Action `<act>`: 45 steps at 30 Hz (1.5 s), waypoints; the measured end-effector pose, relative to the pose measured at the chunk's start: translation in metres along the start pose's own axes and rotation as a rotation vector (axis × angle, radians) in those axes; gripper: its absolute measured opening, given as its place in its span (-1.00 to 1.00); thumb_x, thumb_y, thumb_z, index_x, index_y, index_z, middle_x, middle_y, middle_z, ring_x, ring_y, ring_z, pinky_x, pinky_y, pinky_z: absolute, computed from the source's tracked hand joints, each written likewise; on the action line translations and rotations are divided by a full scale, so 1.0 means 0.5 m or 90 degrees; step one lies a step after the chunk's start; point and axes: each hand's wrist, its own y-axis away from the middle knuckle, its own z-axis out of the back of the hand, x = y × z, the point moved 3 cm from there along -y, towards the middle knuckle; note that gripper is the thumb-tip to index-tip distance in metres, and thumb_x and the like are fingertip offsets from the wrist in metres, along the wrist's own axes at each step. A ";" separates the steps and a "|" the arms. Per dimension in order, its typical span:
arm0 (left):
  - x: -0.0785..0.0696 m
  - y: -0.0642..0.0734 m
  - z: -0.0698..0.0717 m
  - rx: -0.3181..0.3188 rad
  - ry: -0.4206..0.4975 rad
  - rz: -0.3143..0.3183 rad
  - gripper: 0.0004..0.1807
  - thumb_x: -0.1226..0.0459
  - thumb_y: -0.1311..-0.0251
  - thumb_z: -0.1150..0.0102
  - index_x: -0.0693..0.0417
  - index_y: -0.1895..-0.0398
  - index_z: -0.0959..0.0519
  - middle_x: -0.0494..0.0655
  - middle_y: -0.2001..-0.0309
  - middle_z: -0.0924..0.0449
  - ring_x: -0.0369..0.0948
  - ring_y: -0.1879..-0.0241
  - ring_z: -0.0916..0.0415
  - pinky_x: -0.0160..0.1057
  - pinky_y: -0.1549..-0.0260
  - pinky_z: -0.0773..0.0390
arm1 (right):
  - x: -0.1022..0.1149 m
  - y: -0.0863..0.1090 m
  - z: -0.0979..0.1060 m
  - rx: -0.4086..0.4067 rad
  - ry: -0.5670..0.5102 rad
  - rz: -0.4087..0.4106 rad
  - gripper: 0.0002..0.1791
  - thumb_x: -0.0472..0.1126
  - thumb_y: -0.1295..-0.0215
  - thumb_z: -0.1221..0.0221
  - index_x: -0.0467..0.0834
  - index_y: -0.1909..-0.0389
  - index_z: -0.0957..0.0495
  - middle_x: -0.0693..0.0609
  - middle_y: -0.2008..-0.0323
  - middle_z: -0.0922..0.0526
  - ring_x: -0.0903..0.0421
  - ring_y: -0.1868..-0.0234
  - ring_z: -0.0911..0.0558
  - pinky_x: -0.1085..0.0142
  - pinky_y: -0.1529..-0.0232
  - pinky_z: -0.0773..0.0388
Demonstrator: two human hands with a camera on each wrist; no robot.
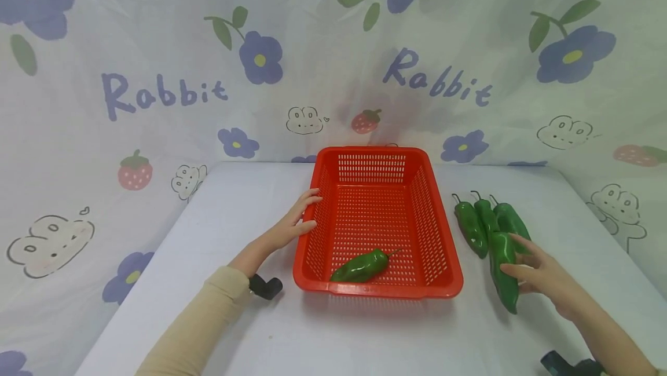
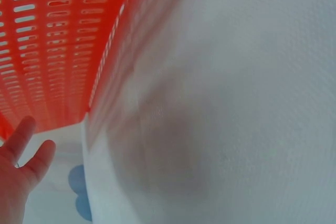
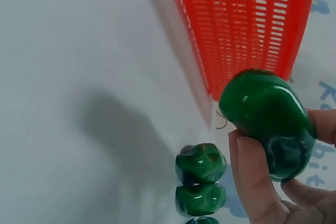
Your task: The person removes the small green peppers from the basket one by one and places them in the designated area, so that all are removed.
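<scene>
A red plastic basket (image 1: 372, 231) with slotted walls stands mid-table. Inside it, near the front wall, lies one green pepper (image 1: 362, 266) with its stem to the right. My left hand (image 1: 283, 228) is at the basket's left rim, its fingers extended and holding nothing. Right of the basket, my right hand (image 1: 542, 272) grips another long green pepper (image 3: 265, 124) between thumb and fingers, its tapered tip toward me. The right wrist view shows that pepper raised over the tabletop. Just beyond it, three more green peppers (image 1: 471, 228) lie side by side, stems pointing away.
The table has a white cloth (image 1: 250, 190). Behind and at both sides hangs a white curtain (image 1: 312, 63) printed with flowers, rabbits and strawberries. Dark wrist devices (image 1: 266, 287) are worn on both arms.
</scene>
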 end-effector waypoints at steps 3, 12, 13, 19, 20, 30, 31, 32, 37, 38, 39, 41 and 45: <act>0.004 0.000 0.000 0.000 0.007 -0.008 -0.38 0.29 -0.18 0.07 0.19 -0.32 -0.06 -0.01 -0.42 0.25 0.07 -0.33 0.09 0.12 -0.06 -0.38 | -0.002 -0.002 -0.006 0.017 0.006 -0.015 -0.10 -0.07 -0.28 -0.06 -0.29 -0.39 0.31 -0.59 -0.11 -0.15 -0.05 0.21 -0.60 0.07 0.23 -0.58; 0.005 0.000 0.000 -0.001 0.012 0.004 -0.36 0.30 -0.17 0.06 0.17 -0.33 -0.05 -0.03 -0.42 0.25 0.05 -0.32 0.04 0.06 -0.05 -0.42 | -0.013 -0.008 -0.014 0.028 0.017 -0.054 -0.10 -0.07 -0.25 -0.09 -0.36 -0.36 0.25 -0.60 -0.05 -0.25 -0.10 0.18 -0.60 0.07 0.25 -0.61; 0.005 -0.001 0.000 -0.002 0.014 0.004 -0.36 0.31 -0.17 0.06 0.18 -0.33 -0.05 -0.02 -0.42 0.26 0.06 -0.32 0.05 0.06 -0.04 -0.42 | -0.015 -0.009 -0.015 0.029 0.020 -0.058 -0.09 -0.06 -0.24 -0.10 -0.37 -0.36 0.24 -0.59 -0.04 -0.27 -0.09 0.19 -0.61 0.08 0.26 -0.61; 0.005 -0.002 -0.002 -0.005 0.023 -0.004 -0.35 0.34 -0.15 0.05 0.17 -0.34 -0.04 0.03 -0.43 0.27 0.10 -0.33 0.08 0.13 -0.04 -0.40 | -0.023 -0.013 -0.018 0.028 0.037 -0.078 -0.07 -0.03 -0.21 -0.14 -0.41 -0.33 0.20 -0.58 -0.01 -0.33 -0.07 0.24 -0.62 0.09 0.29 -0.61; 0.005 -0.002 -0.002 -0.004 0.023 -0.004 -0.35 0.34 -0.15 0.05 0.16 -0.34 -0.04 0.02 -0.43 0.27 0.09 -0.33 0.07 0.12 -0.04 -0.40 | -0.024 -0.014 -0.019 0.028 0.038 -0.079 -0.07 -0.02 -0.20 -0.14 -0.42 -0.33 0.19 -0.58 -0.01 -0.33 -0.08 0.24 -0.62 0.09 0.30 -0.62; 0.003 -0.001 0.000 -0.001 0.010 -0.015 -0.38 0.28 -0.19 0.06 0.18 -0.32 -0.06 -0.01 -0.42 0.25 0.06 -0.34 0.10 0.11 -0.06 -0.39 | -0.040 -0.022 -0.020 0.035 0.045 -0.097 -0.01 0.02 -0.15 -0.19 -0.46 -0.30 0.18 -0.62 -0.03 -0.26 -0.15 0.19 -0.60 0.07 0.28 -0.61; 0.003 -0.002 0.000 0.000 0.011 -0.015 -0.38 0.30 -0.19 0.07 0.19 -0.33 -0.06 0.00 -0.43 0.26 0.07 -0.34 0.10 0.11 -0.06 -0.39 | -0.042 -0.023 -0.020 0.033 0.044 -0.101 0.00 0.02 -0.14 -0.19 -0.45 -0.31 0.18 -0.61 -0.03 -0.26 -0.15 0.19 -0.60 0.07 0.28 -0.61; 0.002 -0.002 0.000 0.000 0.011 -0.014 -0.38 0.33 -0.18 0.08 0.21 -0.33 -0.05 0.02 -0.43 0.27 0.08 -0.34 0.10 0.12 -0.06 -0.39 | -0.043 -0.024 -0.019 0.033 0.046 -0.103 0.01 0.04 -0.14 -0.20 -0.45 -0.30 0.18 -0.61 -0.02 -0.27 -0.14 0.20 -0.60 0.07 0.28 -0.61; 0.002 -0.003 -0.001 0.003 0.014 -0.007 -0.38 0.38 -0.18 0.10 0.29 -0.32 -0.03 0.09 -0.42 0.29 0.13 -0.33 0.10 0.15 -0.05 -0.38 | -0.046 -0.031 -0.016 0.036 0.054 -0.112 0.03 0.08 -0.13 -0.19 -0.44 -0.31 0.18 -0.60 -0.01 -0.29 -0.13 0.20 -0.60 0.07 0.29 -0.61; 0.003 -0.003 -0.001 0.003 0.013 -0.008 -0.38 0.37 -0.18 0.10 0.28 -0.32 -0.04 0.08 -0.42 0.28 0.13 -0.33 0.10 0.14 -0.05 -0.38 | -0.046 -0.032 -0.015 0.037 0.056 -0.110 0.02 0.08 -0.14 -0.19 -0.44 -0.31 0.19 -0.59 0.00 -0.29 -0.13 0.20 -0.60 0.07 0.29 -0.61; 0.003 -0.003 -0.001 0.003 0.012 -0.009 -0.38 0.34 -0.18 0.08 0.27 -0.32 -0.04 0.07 -0.42 0.27 0.12 -0.33 0.10 0.13 -0.06 -0.38 | -0.046 -0.033 -0.015 0.038 0.057 -0.106 0.01 0.07 -0.15 -0.18 -0.45 -0.31 0.19 -0.59 0.01 -0.30 -0.13 0.20 -0.59 0.07 0.29 -0.61; -0.006 0.000 -0.001 0.002 0.010 -0.015 -0.38 0.30 -0.19 0.07 0.25 -0.31 -0.06 0.05 -0.42 0.25 0.10 -0.33 0.09 0.10 -0.06 -0.40 | -0.045 -0.034 -0.014 0.037 0.061 -0.101 0.00 0.06 -0.15 -0.17 -0.46 -0.30 0.18 -0.58 0.02 -0.30 -0.12 0.21 -0.59 0.07 0.30 -0.62; -0.049 0.006 -0.002 0.006 0.012 -0.010 -0.39 0.38 -0.17 0.10 0.36 -0.30 -0.04 0.16 -0.41 0.26 0.15 -0.33 0.14 0.17 -0.08 -0.34 | -0.044 -0.036 -0.011 0.034 0.069 -0.093 -0.01 0.04 -0.16 -0.16 -0.46 -0.30 0.18 -0.57 0.03 -0.29 -0.11 0.22 -0.59 0.08 0.30 -0.62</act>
